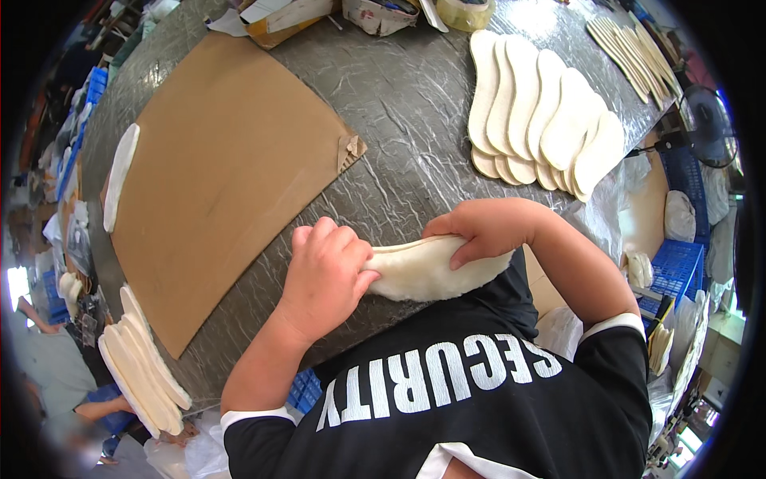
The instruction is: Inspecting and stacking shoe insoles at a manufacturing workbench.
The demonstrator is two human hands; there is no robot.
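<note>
Between my two hands, close to my body at the table's near edge, is a cream fleecy insole (pixel 427 271) held lengthwise from side to side. A second thin edge shows along its far side, so it may be a pair laid together. My left hand (pixel 327 267) is closed around its left end. At the right end my right hand (pixel 487 231) pinches it, thumb on the fleecy face and fingers behind. Beyond my right hand lies a fanned stack of cream insoles (pixel 546 112), overlapping in rows.
A large brown cardboard sheet (pixel 223 176) covers the table's left part. One insole (pixel 121 177) lies at its far left edge, and more insoles (pixel 144 367) are piled nearer. Boxes (pixel 291 20) and a tape roll (pixel 465 13) stand at the back. A fan (pixel 706 126) is at right.
</note>
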